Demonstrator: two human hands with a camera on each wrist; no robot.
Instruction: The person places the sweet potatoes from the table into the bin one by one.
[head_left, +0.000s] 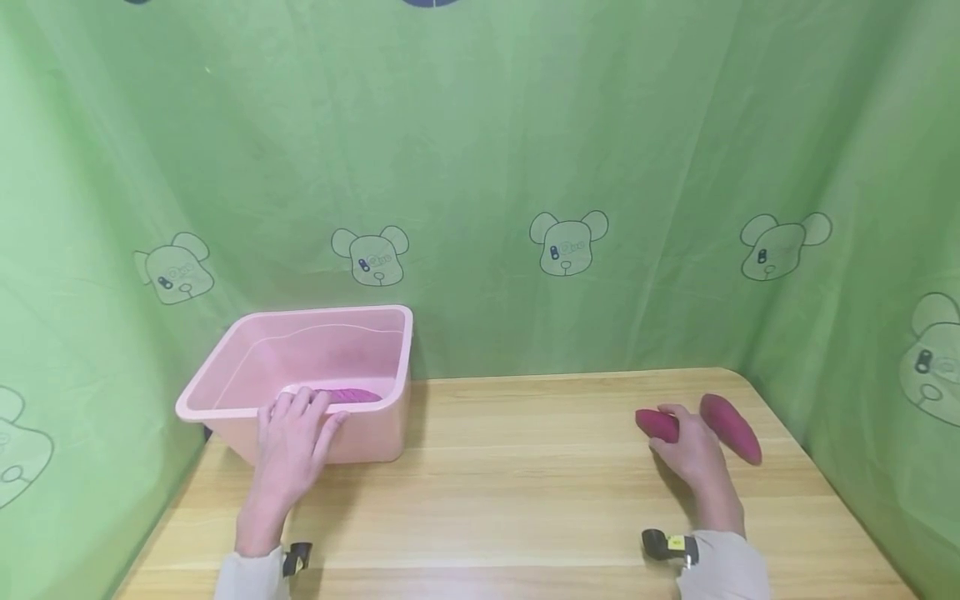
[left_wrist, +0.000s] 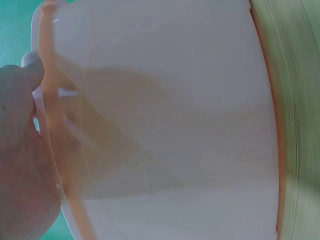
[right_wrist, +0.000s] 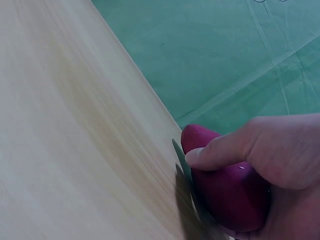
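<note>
At the left of the wooden table stands a pink bin, upright, its open top facing up. My left hand is on its near rim, the fingers bent over the edge and the thumb lying against the rim, so I have hold of the bin there. Just beyond my fingers, a purple-pink piece with paler lines lies inside, on the floor of the bin.

Well apart, toward the right of the table, my right hand is clamped on a magenta sweet potato; its tapered end pokes out past my thumb. I can't tell whether it touches the wood. Just to the right of that hand, a longer sweet potato lies aslant on the table. Behind everything hangs a green curtain printed with bear heads.
</note>
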